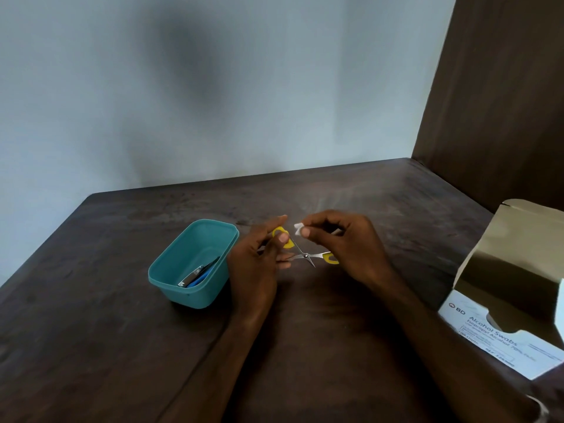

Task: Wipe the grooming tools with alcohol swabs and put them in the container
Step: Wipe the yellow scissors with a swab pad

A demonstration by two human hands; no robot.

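Both hands busy: your left hand grips small steel scissors, yellow loops, blades spread; right hand pinches white swab above dark worktop, beside teal plastic container.

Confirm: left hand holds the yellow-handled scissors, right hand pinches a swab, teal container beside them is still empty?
Not quite. The head view shows the teal container already holds tools, a nail clipper among them. The rest stands: left hand holds the scissors, right hand pinches the swab.
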